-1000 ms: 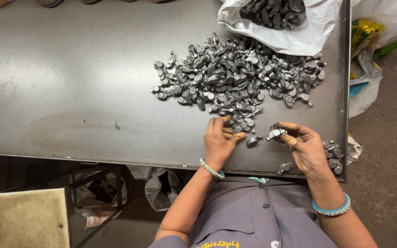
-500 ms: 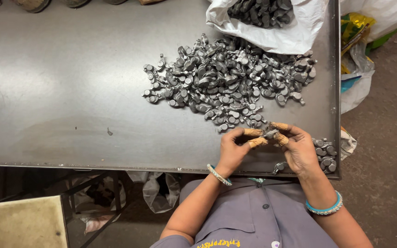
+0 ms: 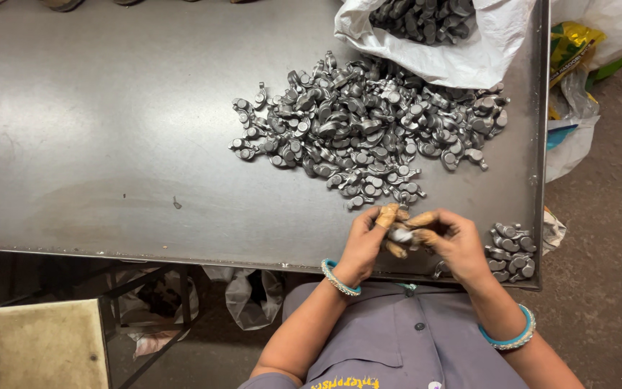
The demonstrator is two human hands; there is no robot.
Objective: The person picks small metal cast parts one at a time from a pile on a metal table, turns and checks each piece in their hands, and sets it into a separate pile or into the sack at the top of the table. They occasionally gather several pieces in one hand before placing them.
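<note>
My left hand [image 3: 367, 241] and my right hand [image 3: 455, 243] meet near the front edge of the grey metal table [image 3: 109, 144]. Between their fingertips they hold one small grey metal part [image 3: 400, 235]; taped fingertips hide most of it. Just beyond the hands spreads a big heap of similar metal parts [image 3: 368, 130]. A small group of the same parts [image 3: 512, 248] lies at the table's front right corner, next to my right hand.
A white plastic bag [image 3: 462, 50] holding more dark parts lies open at the back right. Yellow-green and white bags [image 3: 574, 72] sit on the floor right of the table. A pale stool top [image 3: 41, 346] is at the lower left; crumpled bags lie under the table.
My left hand left the heap's near edge and came over to my right hand. Both hands now close together on one part.
</note>
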